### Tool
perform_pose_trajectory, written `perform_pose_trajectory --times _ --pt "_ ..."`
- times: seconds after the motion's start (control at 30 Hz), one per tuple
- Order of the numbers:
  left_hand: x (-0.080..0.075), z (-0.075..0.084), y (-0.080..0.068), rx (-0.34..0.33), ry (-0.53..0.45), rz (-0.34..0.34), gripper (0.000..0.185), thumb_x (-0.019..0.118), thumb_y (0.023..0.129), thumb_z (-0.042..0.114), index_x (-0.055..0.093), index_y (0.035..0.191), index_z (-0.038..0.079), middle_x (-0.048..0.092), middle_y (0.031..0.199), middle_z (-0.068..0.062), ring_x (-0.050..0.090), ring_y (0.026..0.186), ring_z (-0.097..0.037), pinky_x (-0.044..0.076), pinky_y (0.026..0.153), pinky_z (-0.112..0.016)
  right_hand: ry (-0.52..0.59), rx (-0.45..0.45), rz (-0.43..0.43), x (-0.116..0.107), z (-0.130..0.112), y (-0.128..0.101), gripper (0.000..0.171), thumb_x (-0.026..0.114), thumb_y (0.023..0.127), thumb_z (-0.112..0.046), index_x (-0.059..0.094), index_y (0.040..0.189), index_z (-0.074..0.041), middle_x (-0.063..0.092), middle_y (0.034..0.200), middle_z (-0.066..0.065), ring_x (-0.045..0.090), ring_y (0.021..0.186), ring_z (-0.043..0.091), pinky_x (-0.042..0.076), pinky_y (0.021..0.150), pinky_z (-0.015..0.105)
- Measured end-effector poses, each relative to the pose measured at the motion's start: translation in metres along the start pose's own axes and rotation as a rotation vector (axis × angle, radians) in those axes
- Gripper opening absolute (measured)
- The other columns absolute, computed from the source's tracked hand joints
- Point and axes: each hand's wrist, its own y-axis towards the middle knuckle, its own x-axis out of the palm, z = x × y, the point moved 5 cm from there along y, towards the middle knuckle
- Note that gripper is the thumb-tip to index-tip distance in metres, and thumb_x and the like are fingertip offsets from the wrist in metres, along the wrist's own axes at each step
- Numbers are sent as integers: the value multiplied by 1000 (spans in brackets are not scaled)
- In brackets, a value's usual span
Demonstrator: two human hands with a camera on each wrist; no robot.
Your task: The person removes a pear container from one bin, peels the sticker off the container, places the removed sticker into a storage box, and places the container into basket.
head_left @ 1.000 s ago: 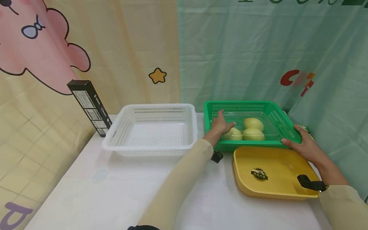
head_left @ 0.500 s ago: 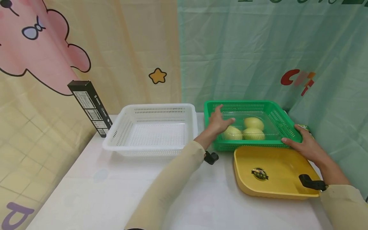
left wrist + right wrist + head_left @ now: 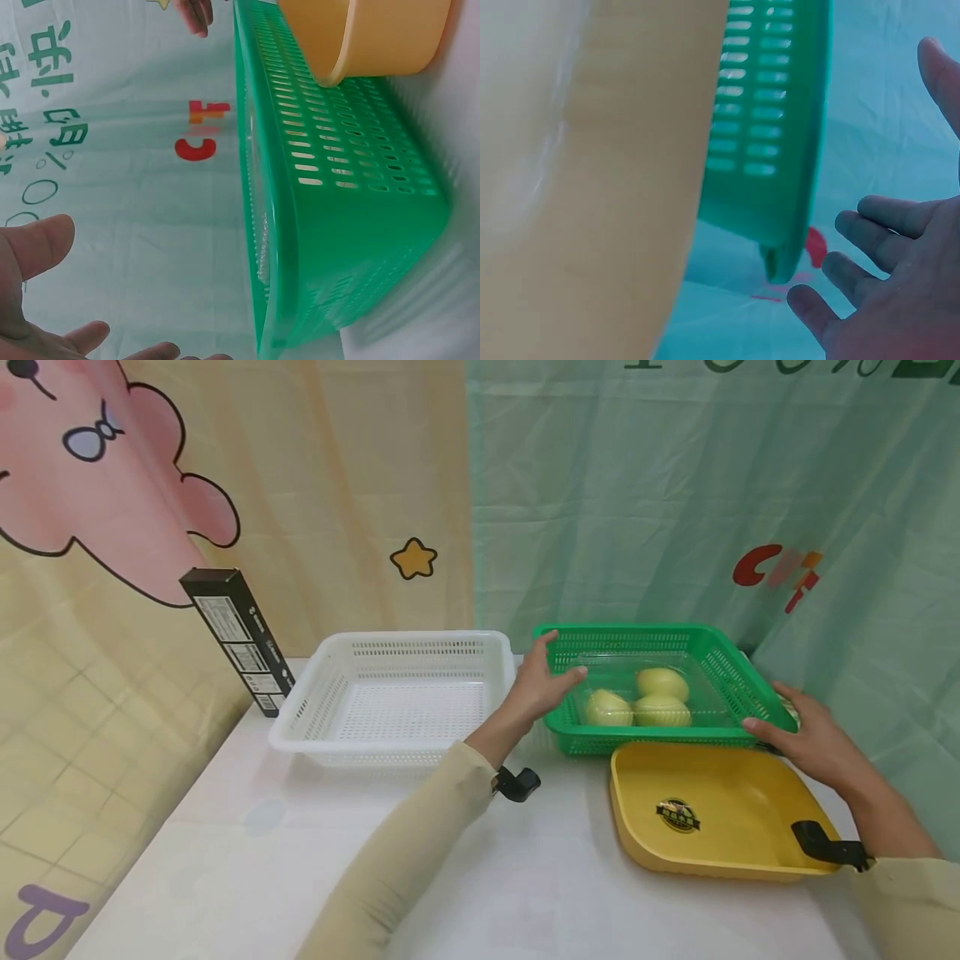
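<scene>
A green slotted basket [image 3: 660,742] stands at the back right of the white table. In it lies a clear plastic box [image 3: 600,663] with three pale yellow fruits [image 3: 662,697]. My left hand [image 3: 536,685] hovers open just outside the basket's left rim, thumb over the edge. The left wrist view shows that hand [image 3: 45,300] apart from the basket wall [image 3: 352,225]. My right hand [image 3: 798,739] is open by the basket's front right corner. In the right wrist view its spread fingers [image 3: 870,232] sit close to the corner [image 3: 772,135] without gripping it.
A white slotted basket [image 3: 397,752] stands to the left of the green one. A yellow tray [image 3: 712,810] lies in front of the green basket, close against it. A black box [image 3: 236,639] leans on the curtain at the back left. Curtains close the back and right.
My left hand has drawn back out of the green basket to the left, outside its rim. My right hand has slid slightly right along the corner.
</scene>
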Motion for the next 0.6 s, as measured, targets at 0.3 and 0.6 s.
perform_pose_trajectory --times 0.3,0.6 --pt "-23 -6 -23 61 -40 5 69 60 91 31 23 148 26 26 154 -10 26 143 -27 32 111 -51 -5 -147 120 3 -41 -11 78 57 94 -29 13 148 6 12 149 39 11 133 60 11 100 76" --pt "-51 -15 -51 112 16 73 64 59 92 30 27 147 23 29 153 -10 25 144 -26 26 113 -54 8 -249 161 17 -75 -24 72 60 93 -23 21 146 5 20 147 39 16 134 58 14 101 74"
